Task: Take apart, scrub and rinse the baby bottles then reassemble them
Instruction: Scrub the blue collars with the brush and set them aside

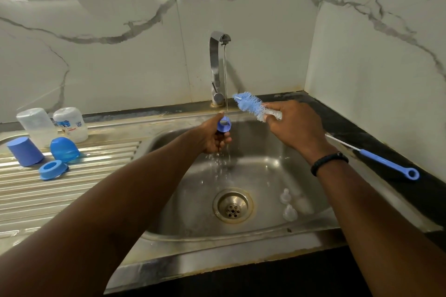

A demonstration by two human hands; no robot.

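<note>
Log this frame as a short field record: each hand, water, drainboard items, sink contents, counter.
left hand: holds a blue collar ring under the stream
right hand: grips the blue bottle brush, clear of the water
tap: running
drainboard: two clear bottles upside down, blue cap, blue dome cap, second blue ring
sink: two clear teats right of the drain
counter: thin blue-handled brush

The upturned clear bottle (71,124), well left of the left hand (213,138), carries blue and red print, too small to read.
</note>
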